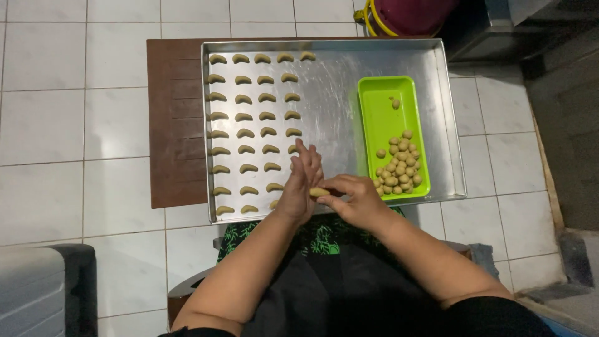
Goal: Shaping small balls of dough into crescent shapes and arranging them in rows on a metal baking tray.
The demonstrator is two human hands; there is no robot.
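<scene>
My left hand (pixel 301 182) is held upright on its edge over the front of a metal baking tray (pixel 337 93), fingers together. My right hand (pixel 350 198) pinches a small roll of tan dough (pixel 319 192) and presses it against my left palm. Several crescent-shaped dough pieces (pixel 254 115) lie in neat rows on the tray's left half. A bright green rectangular dish (pixel 382 109) sits on the tray's right half and holds several small dough balls (pixel 398 168) heaped at its near end.
The baking tray rests on a low brown wooden board (pixel 171 125) on a white tiled floor (pixel 62 112). A dark red container with a yellow rim (pixel 405 15) stands behind the tray. A grey object (pixel 37 287) sits at the bottom left. Dark steps (pixel 561 93) run along the right.
</scene>
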